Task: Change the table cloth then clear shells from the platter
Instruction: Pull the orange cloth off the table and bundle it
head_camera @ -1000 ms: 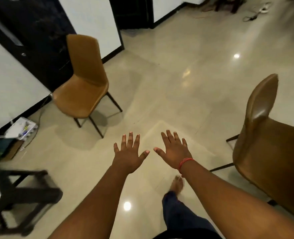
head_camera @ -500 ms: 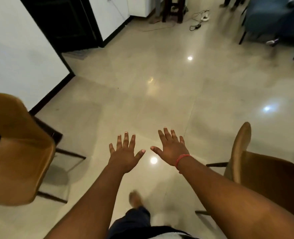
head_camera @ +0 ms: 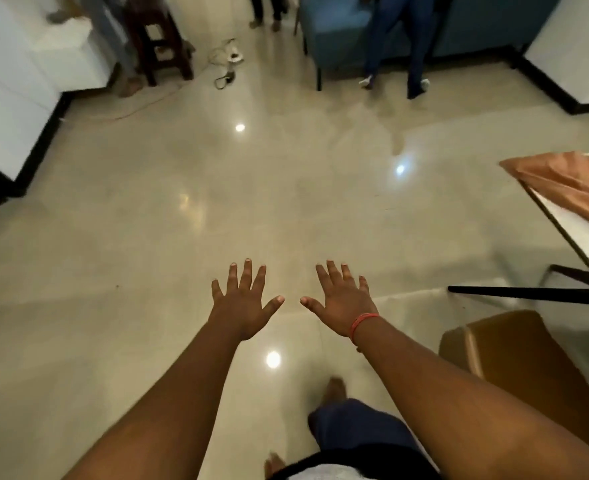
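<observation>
My left hand (head_camera: pixel 243 306) and my right hand (head_camera: pixel 341 303) are stretched out in front of me, palms down, fingers spread, holding nothing, over the shiny floor. A red thread band circles my right wrist. At the right edge a white table (head_camera: pixel 577 230) with black legs shows one corner, and an orange table cloth (head_camera: pixel 570 176) lies crumpled on it. No platter or shells are in view.
A brown chair (head_camera: pixel 514 355) stands at my lower right, close to my right arm. A blue sofa (head_camera: pixel 334 26) with a person's legs (head_camera: pixel 397 46) in front of it is at the back, a dark wooden stool (head_camera: pixel 158 39) and loose cables (head_camera: pixel 227 64) at back left. White cabinets line the left.
My view has swung to the right: the brown chair on the left has left the frame, and the table with the orange cloth has come in at the right. My hands stay spread.
</observation>
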A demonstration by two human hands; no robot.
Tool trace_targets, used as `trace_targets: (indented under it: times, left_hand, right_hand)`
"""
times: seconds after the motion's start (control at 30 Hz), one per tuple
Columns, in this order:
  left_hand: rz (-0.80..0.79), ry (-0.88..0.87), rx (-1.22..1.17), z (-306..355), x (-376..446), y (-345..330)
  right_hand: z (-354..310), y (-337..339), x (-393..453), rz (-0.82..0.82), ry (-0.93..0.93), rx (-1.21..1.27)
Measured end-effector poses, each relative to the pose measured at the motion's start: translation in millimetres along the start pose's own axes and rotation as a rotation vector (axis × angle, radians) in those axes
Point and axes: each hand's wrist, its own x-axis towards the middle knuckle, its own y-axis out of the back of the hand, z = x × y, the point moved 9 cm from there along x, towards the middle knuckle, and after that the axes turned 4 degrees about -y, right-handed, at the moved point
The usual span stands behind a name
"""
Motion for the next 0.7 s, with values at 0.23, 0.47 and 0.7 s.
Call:
trace_targets:
  times: [0.23,0.47,0.7]
  left_hand:
    - [-0.075,-0.168,0.079,82.0,182.4,55.1]
    - [-0.103,-0.44,0.198,221.7,334.7,112.2]
    - [-0.114,-0.772,0.327,370.9,466.6,153.4]
  right_hand:
    - [106.3,66.4,126.5,0.025,-0.174,0.085]
    - [242.3,149.3,207.2,0.08,-0.402,0.168]
    - [357.1,194.8,255.4,0.149,-0.69,0.25]
